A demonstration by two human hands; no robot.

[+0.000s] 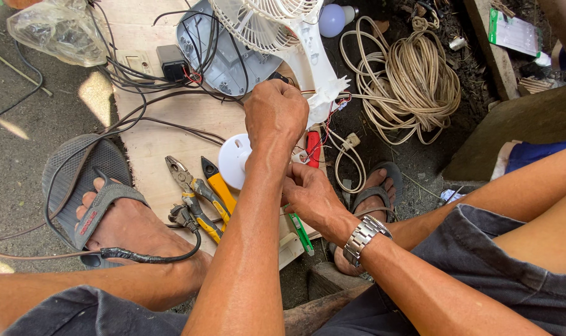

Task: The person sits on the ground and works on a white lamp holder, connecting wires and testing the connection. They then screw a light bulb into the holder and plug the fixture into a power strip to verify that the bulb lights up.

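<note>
A dirt floor (22,124) is seen, dappled with patches of sunlight, on which a pale wooden board (152,140) is laid, while a timber plank (491,50) is set at the upper right and a darker slab (513,127) is propped beside it.

Left hand (275,112) fisted forward, right hand (308,193) curled beneath it.
</note>
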